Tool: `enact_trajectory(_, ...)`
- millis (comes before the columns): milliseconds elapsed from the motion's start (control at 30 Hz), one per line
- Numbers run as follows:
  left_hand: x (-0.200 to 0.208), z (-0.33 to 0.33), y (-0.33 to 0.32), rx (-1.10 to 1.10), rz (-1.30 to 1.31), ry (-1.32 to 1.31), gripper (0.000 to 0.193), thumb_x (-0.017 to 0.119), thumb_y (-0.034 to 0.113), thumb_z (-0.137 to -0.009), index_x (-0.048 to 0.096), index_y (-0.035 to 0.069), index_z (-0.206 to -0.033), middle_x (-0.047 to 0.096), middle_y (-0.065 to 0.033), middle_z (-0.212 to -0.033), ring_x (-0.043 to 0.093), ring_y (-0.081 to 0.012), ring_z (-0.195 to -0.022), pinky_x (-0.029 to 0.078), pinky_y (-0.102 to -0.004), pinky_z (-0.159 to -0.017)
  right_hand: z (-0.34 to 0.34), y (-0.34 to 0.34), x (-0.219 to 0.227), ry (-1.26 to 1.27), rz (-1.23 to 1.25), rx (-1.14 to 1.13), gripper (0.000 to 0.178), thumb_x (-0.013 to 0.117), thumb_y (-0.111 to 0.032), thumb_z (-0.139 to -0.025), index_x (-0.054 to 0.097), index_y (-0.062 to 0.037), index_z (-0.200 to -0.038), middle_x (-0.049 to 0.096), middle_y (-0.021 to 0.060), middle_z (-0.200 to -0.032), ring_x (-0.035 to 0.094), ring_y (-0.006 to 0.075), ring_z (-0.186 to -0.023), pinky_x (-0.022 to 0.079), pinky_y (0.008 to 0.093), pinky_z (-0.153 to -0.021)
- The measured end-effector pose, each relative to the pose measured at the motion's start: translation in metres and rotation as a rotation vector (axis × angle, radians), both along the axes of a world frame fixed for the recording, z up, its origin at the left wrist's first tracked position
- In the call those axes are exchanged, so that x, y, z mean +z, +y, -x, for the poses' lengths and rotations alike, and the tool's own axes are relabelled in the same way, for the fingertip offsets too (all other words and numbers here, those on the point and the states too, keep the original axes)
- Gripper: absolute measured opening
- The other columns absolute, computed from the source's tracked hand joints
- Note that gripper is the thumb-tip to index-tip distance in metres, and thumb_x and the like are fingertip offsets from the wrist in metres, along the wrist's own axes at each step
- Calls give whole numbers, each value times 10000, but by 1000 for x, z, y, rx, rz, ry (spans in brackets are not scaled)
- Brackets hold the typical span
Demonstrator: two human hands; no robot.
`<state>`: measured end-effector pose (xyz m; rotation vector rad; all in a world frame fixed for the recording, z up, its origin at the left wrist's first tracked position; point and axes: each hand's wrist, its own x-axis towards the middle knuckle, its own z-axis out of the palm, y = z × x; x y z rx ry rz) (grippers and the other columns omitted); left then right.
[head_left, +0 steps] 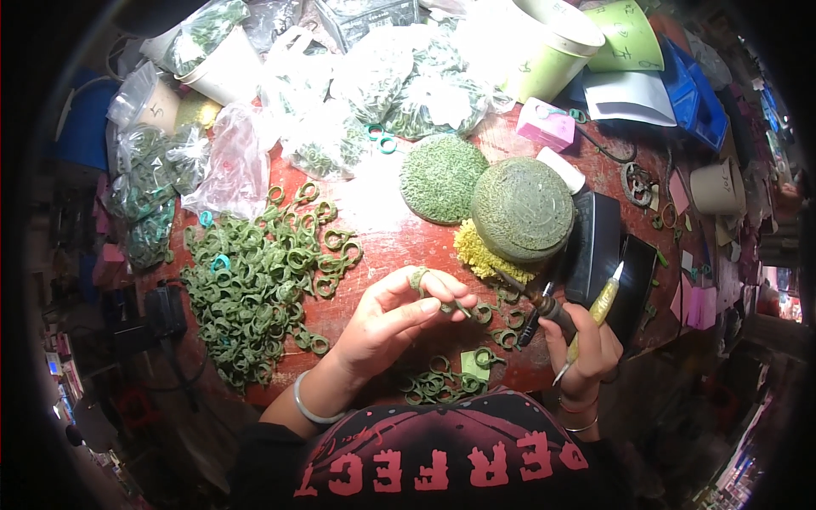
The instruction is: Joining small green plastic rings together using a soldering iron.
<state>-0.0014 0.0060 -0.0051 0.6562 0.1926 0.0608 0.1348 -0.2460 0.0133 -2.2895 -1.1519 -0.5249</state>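
My left hand (387, 314), a bangle on its wrist, is raised over the red table with fingers bent. A small green ring (419, 277) sits at its index finger, and thumb and fingers pinch around another thin green piece. In my right hand (586, 353) is a dark-handled soldering-iron-like tool (548, 310), its thin tip pointing at yellow crumbly material (484, 252). The same hand also holds a yellow-handled knife (602, 304) with a pointed blade. Between the hands lie several loose green rings (507, 327). A big heap of green rings (246, 289) lies left of my left hand.
A round green block (523, 208) and a rough green disc (442, 178) stand ahead. Plastic bags (374, 81) of green pieces crowd the back. A black box (593, 234) is at right, a pink box (546, 124) beyond. More rings (433, 387) lie near my body.
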Motion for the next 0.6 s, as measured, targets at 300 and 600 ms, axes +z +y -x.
enact_trajectory(300, 6, -2, -2, 68, 0, 108, 200, 678, -18, -952, 590, 20, -1128, 624, -117, -1153, 639, -314, -1223, 533, -437, -1037, 7, 0, -1, 102, -57, 60, 398, 869, -366, -837, 739, -39, -1023, 742, 50, -878, 656, 236, -650, 481, 338, -587)
enact_trajectory(600, -2, 2, 1, 42, 58, 126, 212, 678, 5, -985, 614, -24, -1186, 694, -196, -1226, 705, -247, -1057, 573, -367, -972, 9, 3, -7, 136, -47, 118, 442, 805, -451, -894, 735, -37, -1033, 751, 77, -869, 694, 252, -681, 492, 337, -617)
